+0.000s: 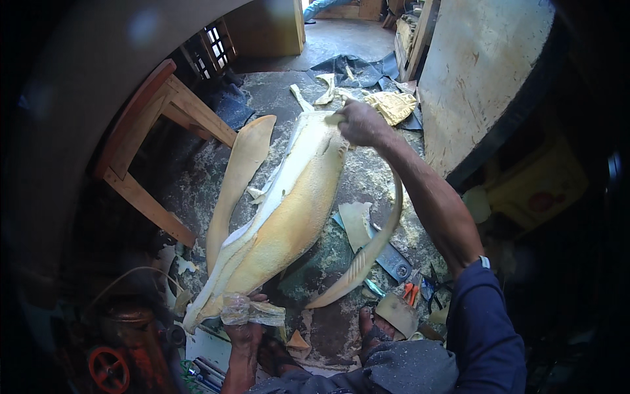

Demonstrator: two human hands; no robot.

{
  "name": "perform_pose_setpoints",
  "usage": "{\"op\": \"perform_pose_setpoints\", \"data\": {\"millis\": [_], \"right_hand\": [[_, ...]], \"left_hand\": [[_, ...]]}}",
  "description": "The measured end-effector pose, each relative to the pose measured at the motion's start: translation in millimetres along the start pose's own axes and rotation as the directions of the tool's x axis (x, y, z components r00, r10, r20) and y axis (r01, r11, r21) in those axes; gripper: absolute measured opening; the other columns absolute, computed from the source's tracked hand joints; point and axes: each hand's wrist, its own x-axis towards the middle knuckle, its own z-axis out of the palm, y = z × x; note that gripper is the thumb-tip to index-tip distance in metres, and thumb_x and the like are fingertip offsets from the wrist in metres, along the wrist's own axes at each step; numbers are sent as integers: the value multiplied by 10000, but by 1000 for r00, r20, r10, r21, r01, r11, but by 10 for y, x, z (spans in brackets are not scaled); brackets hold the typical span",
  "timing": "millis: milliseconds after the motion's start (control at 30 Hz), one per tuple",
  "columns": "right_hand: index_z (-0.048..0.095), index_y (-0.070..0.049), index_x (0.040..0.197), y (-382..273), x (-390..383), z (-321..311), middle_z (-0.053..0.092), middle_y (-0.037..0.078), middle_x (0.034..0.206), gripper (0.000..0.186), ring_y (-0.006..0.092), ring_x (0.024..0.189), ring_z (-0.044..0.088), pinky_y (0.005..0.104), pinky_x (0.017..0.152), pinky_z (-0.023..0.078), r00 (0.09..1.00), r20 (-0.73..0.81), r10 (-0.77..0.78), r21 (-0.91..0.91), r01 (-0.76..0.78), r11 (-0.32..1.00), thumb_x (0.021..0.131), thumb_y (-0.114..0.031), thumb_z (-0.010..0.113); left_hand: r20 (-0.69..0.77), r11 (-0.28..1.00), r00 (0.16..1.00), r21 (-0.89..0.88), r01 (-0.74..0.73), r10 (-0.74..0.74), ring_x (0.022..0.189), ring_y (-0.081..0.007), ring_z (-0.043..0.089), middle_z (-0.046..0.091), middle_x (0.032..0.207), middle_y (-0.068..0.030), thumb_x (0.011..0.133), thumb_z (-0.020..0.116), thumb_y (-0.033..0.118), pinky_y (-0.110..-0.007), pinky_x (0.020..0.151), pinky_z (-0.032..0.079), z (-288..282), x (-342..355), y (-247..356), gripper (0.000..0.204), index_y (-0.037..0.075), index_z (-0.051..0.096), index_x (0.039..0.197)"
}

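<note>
A large carved foam form point(282, 203), yellow with a white strip along its left side, lies lengthwise before me, tapering toward my left hand. At its far end, my right hand point(362, 123) is closed around a small pale piece point(335, 119), pressed against the form's edge. The piece's kind is mostly hidden. Beside the narrow near end is my left hand point(244, 332), with a strip wrapped in clear, crinkled plastic point(254, 311) across it. Its fingertips curl past the strip. A long flat pale piece point(239, 177) rests left of the form; a curved, notched one point(371, 256) arcs on the right.
Shavings and foam scraps point(392, 105) litter the dark floor. A wooden frame point(147, 125) stands left, and a large pale panel point(482, 72) leans right. Orange-handled pliers point(411, 293) and a metal blade point(394, 262) lie near my right foot. A red handwheel point(109, 370) sits lower left.
</note>
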Motion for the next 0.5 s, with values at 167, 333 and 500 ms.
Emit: {"op": "perform_pose_setpoints", "data": {"millis": [167, 333, 500], "right_hand": [[780, -87, 1111, 141, 79, -29, 659, 183, 1023, 289, 299, 928, 675, 418, 867, 553, 918, 396, -1, -38, 17, 999, 870, -159, 639], [783, -122, 1087, 67, -274, -29, 631, 127, 974, 278, 265, 884, 646, 407, 839, 536, 959, 285, -4, 22, -3, 1000, 862, -86, 624], [779, -104, 1095, -173, -823, -32, 627, 133, 1039, 335, 277, 956, 644, 419, 909, 545, 909, 260, -326, 104, 309, 945, 814, 1, 631]], "left_hand": [[-83, 1000, 996, -19, 24, -25, 964, -376, 706, 690, 1074, -231, 936, 704, 276, -502, 853, 590, -14, 14, 7, 423, -14, 572, 1214], [-137, 999, 990, -14, 33, -34, 919, -378, 713, 693, 1054, -226, 950, 684, 280, -495, 837, 594, -31, 7, -10, 400, -7, 575, 1205], [-112, 999, 994, -50, 13, -18, 926, -385, 709, 680, 1096, -224, 916, 721, 305, -507, 842, 599, 5, 16, -9, 469, -5, 561, 1230]]}}
